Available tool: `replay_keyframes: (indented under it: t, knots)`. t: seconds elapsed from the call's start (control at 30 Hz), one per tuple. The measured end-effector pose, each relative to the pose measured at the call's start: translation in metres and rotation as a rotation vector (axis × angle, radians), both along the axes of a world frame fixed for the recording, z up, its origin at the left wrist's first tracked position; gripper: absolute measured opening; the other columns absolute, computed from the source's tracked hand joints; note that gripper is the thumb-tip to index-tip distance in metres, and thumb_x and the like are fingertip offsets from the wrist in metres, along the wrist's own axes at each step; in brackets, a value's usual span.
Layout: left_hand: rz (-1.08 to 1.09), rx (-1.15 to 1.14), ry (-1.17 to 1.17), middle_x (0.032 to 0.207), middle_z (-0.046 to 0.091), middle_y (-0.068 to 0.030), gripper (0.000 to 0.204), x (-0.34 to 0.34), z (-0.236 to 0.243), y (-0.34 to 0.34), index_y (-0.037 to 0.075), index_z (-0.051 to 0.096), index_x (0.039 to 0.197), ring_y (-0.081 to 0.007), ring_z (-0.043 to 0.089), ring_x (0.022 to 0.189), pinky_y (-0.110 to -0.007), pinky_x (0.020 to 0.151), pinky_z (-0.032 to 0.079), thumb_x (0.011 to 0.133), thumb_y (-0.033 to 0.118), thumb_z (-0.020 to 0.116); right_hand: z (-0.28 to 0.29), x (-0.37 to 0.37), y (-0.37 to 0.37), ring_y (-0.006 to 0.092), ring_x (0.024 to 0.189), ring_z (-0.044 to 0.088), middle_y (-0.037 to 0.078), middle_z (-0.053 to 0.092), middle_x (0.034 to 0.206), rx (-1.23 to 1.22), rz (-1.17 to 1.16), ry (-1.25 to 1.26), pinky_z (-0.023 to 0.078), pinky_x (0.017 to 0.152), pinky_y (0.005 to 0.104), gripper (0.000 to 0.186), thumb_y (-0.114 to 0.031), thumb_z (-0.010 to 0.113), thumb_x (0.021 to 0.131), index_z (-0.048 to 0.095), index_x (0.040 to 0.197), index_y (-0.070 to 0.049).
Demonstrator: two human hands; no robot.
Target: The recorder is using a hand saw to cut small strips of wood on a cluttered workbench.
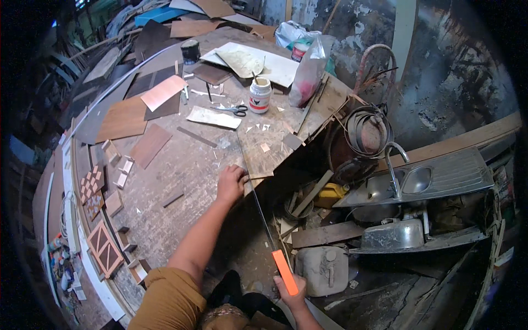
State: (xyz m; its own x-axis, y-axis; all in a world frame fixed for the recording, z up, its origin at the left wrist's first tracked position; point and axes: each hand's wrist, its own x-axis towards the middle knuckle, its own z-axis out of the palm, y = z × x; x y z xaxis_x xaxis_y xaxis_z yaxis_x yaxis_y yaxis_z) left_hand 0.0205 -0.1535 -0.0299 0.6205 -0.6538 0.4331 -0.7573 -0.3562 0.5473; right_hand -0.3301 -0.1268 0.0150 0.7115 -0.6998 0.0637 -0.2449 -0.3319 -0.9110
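Long and thin, a hand saw (260, 206) with an orange handle slants across the table's right edge, its blade seen nearly edge-on. My right hand (291, 291) grips the handle, low and beyond the edge. At the table's rim my left hand (231, 182) is closed, fingers curled down on a thin piece of wood (263, 175) just beside the blade. Part of that piece sticks out to the blade's right; the rest is hidden under my hand. Small pale offcuts (265, 147) and a dark flat piece (293, 141) lie farther up the table.
On the worktable (187, 159) are scissors (237, 110), a white jar (260, 96), a dark can (190, 51) and wooden sheets (124, 118). Small wooden frames (105, 248) line its left side. A steel sink (423, 181) and a grey jerrycan (322, 270) stand right.
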Motion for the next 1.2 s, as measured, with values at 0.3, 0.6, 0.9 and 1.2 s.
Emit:
replay_keyframes:
  t: [0.3, 0.6, 0.9, 1.2]
  knots:
    - [0.008, 0.011, -0.008, 0.084, 0.060, -0.0093, 0.015, -0.009, 0.006, -0.003, 0.005, 0.063, 0.081, -0.0317, 0.054, 0.085, -0.042, 0.075, 0.043, 0.070, 0.012, 0.069, 0.004, 0.073, -0.019, 0.0211, 0.048, 0.053, 0.009, 0.055, 0.056, 0.011, -0.064, -0.204, 0.041, 0.045, 0.0318, 0.023, -0.018, 0.072, 0.081, 0.061, 0.070, -0.001]
    - [0.078, 0.007, 0.025, 0.086, 0.060, -0.0076, 0.014, 0.004, 0.004, -0.007, 0.007, 0.065, 0.083, -0.0295, 0.054, 0.087, -0.041, 0.076, 0.041, 0.071, 0.013, 0.069, -0.015, 0.020, -0.002, 0.0237, 0.051, 0.058, 0.012, 0.059, 0.061, -0.108, -0.023, -0.017, 0.045, 0.048, 0.0330, 0.018, -0.018, 0.072, 0.080, 0.065, 0.078, -0.001]
    - [0.005, 0.015, 0.038, 0.086, 0.060, -0.0059, 0.011, -0.002, 0.008, -0.004, 0.009, 0.064, 0.081, -0.0290, 0.052, 0.088, -0.042, 0.078, 0.039, 0.072, 0.014, 0.067, -0.009, 0.080, -0.018, 0.0170, 0.053, 0.058, 0.008, 0.061, 0.061, 0.052, -0.082, -0.046, 0.045, 0.050, 0.0314, 0.022, -0.021, 0.072, 0.081, 0.066, 0.080, 0.000]
    - [0.048, -0.004, 0.044, 0.087, 0.060, -0.0075, 0.010, 0.002, 0.009, -0.007, 0.008, 0.065, 0.082, -0.0301, 0.053, 0.088, -0.041, 0.077, 0.041, 0.074, 0.014, 0.066, 0.020, 0.121, -0.037, 0.0170, 0.052, 0.055, 0.009, 0.059, 0.060, 0.098, -0.086, -0.129, 0.044, 0.050, 0.0314, 0.021, -0.020, 0.071, 0.082, 0.065, 0.079, 0.000]
